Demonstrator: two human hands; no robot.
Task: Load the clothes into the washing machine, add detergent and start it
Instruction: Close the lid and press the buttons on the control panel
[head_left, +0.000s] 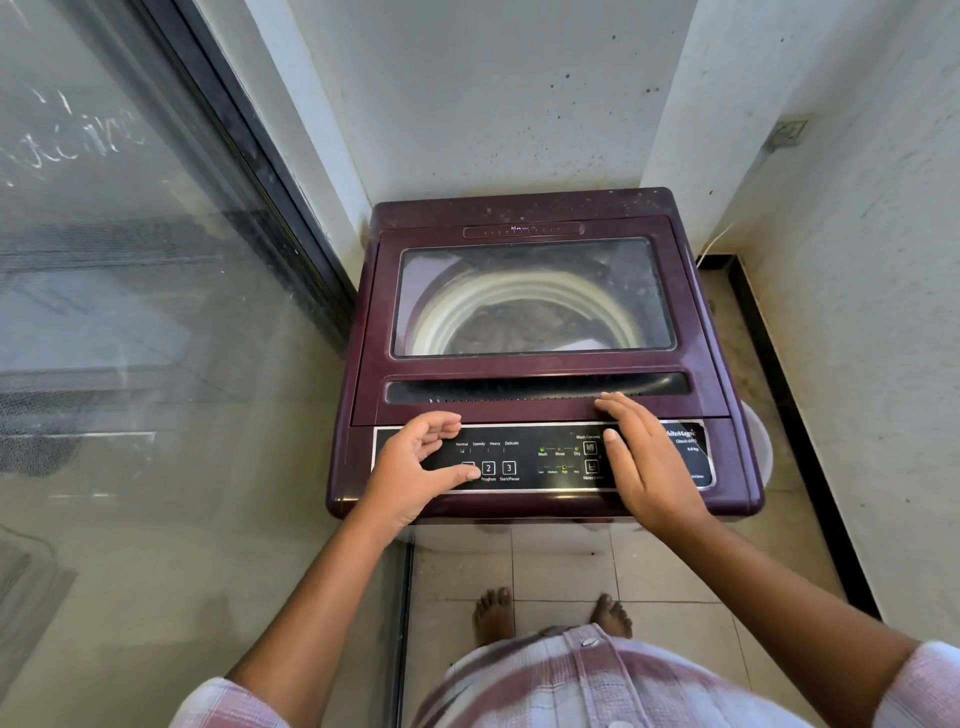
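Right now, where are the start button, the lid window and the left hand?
start button (509, 467): head view, on the square marked 3.
lid window (535, 280): head view, middle of the glass.
left hand (410, 465): head view, middle of the hand.

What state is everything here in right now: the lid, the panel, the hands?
Lid: closed.
Clothes: inside, seen through the lid.
Control panel: on, with green lights lit.
Left hand: thumb on the panel, fingers loosely curled.
Right hand: flat, fingertips resting on the lid's front.
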